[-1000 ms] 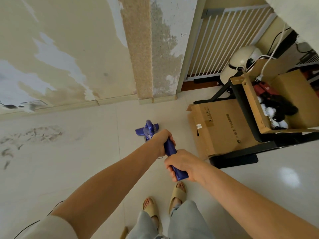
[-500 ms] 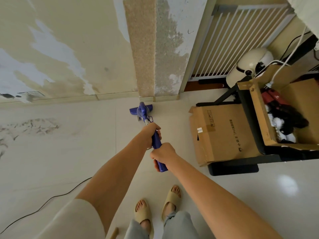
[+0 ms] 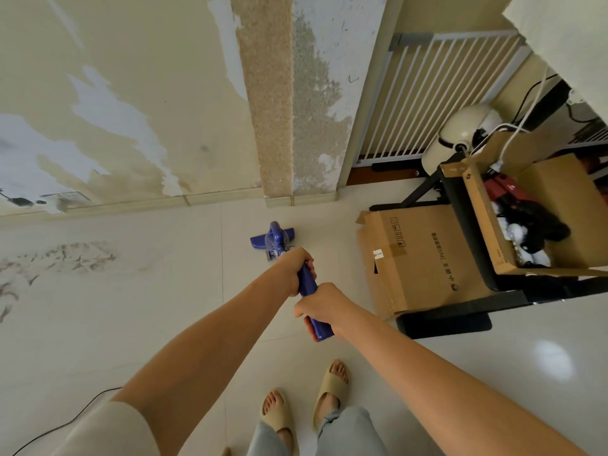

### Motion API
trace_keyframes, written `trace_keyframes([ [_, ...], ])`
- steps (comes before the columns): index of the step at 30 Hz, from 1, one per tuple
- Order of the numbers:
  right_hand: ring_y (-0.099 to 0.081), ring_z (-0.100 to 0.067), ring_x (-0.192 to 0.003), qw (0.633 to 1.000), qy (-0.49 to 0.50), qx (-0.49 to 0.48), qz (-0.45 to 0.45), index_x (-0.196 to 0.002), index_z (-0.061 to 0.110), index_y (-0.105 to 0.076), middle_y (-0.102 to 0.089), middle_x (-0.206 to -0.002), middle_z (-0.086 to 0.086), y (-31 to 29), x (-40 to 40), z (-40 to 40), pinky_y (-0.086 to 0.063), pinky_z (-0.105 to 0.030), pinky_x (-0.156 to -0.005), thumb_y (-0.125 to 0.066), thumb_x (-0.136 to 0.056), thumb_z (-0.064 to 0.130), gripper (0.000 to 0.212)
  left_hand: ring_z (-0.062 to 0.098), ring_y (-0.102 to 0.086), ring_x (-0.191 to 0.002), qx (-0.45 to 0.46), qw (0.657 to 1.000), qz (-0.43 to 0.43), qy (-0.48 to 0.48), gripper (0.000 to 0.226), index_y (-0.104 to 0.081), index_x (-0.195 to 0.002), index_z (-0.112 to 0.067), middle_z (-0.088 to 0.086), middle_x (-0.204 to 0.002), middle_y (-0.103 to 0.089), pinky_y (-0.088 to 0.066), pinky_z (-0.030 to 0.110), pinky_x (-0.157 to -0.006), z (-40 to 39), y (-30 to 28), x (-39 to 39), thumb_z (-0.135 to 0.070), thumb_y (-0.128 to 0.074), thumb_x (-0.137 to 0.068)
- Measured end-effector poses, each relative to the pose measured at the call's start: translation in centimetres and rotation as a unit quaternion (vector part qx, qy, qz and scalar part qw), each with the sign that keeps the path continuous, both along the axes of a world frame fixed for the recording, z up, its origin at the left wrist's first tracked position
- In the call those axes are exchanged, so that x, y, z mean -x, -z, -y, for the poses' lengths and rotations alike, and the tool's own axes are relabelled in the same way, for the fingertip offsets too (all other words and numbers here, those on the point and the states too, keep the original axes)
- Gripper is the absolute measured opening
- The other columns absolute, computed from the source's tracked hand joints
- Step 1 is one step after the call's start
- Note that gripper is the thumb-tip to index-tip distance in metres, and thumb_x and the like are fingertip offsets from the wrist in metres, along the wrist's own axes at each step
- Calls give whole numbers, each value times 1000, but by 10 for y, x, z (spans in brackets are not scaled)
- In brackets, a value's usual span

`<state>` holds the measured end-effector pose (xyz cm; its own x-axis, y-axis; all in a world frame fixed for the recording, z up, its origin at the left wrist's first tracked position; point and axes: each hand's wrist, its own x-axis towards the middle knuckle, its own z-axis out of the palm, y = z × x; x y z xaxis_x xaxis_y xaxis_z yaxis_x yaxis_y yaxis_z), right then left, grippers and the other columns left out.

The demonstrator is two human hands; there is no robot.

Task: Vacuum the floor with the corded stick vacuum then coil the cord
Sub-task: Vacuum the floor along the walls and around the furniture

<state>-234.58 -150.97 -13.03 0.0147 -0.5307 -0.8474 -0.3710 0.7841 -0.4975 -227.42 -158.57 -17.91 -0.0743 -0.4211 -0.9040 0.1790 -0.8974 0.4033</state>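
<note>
**Blue stick vacuum gripped in both hands, head forward near the wall**

Head view: the blue handle is clasped by both hands, left hand ahead, right hand behind. The long axis runs forward to the floor head, resting near the floor's wall edge. The cord trails at lower left, uncoiled.

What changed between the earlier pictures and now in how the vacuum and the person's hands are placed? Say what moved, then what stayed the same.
The vacuum head was pushed forward toward the wall's baseboard, then drawn back partway; it now lies between its two earlier spots. The arms stretched out and bent again with it. No grip changed: the left hand holds the blue handle above the right hand. The cardboard box and black cord stayed on the floor.
</note>
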Motion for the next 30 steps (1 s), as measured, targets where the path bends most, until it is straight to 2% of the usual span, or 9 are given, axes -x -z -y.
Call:
trace_keyframes([
  [3,-52,-12,-53,1000,-20,-7,1,-104,8,-50,-53,-71,-5,-26,7,-16,-49,-23,-48,-61,-86,5,22,13,-40,-47,2,1000,-15,-11,24,-44,-64,-9,0,-45,-43,-39,22,-48,-20,-13,3,0,-47,-86],
  [7,-49,-8,-36,999,-22,-20,13,-86,10,-49,-50,-65,-6,-56,15,-34,-44,-18,-36,-60,-87,1,15,14,-42,-44,-6,999,-42,-8,26,-44,-59,-9,0,-40,-44,-39,23,-47,-41,-27,9,-1,-47,-84],
  [9,-50,-9,-38,999,-29,-18,7,-89,9,-51,-52,-66,-7,-63,16,-37,-45,-20,-39,-63,-85,1,15,14,-41,-40,0,999,-50,-4,26,-43,-58,-10,1,-39,-44,-39,24,-48,-47,-31,9,0,-46,-82],
  [13,-52,-13,-48,999,-36,-22,5,-93,7,-54,-54,-66,-7,-65,19,-40,-49,-25,-45,-63,-84,1,14,17,-41,-48,4,999,-51,13,29,-41,-54,-10,3,-37,-44,-39,25,-52,-52,-36,9,3,-42,-80],
  [19,-52,-15,-46,1000,-24,-18,-7,-96,3,-54,-55,-60,-7,-42,28,-50,-48,-26,-47,-58,-82,-1,14,19,-44,-51,3,999,-27,41,24,-44,-59,-6,4,-36,-46,-42,26,-56,-55,-27,23,5,-43,-80],
  [23,-52,-18,-47,999,-27,-2,-16,-103,-1,-54,-56,-63,-11,-22,23,-36,-48,-27,-50,-55,-79,-2,24,16,-46,-45,1,999,-6,42,9,-49,-83,-5,3,-38,-46,-43,23,-51,-37,-19,20,3,-46,-80],
  [24,-52,-18,-45,999,-30,1,-16,-102,-2,-55,-56,-62,-11,-16,20,-27,-48,-27,-49,-55,-78,-3,24,16,-44,-46,3,999,-8,44,9,-48,-78,-6,3,-36,-44,-41,23,-51,-29,-17,17,2,-45,-82],
  [26,-51,-16,-37,999,-39,9,-19,-98,-2,-54,-55,-59,-11,-5,13,-7,-46,-24,-45,-54,-77,-3,21,16,-41,-48,10,999,-7,38,24,-43,-64,-9,1,-35,-42,-39,24,-51,-11,-13,9,1,-44,-86],
  [30,-49,-14,-29,998,-47,16,-24,-90,-2,-54,-54,-54,-11,14,-3,25,-42,-19,-39,-52,-76,-7,15,13,-40,-47,21,1000,3,8,20,-43,-70,-10,1,-51,-43,-39,22,-48,17,-1,-5,0,-44,-88],
])
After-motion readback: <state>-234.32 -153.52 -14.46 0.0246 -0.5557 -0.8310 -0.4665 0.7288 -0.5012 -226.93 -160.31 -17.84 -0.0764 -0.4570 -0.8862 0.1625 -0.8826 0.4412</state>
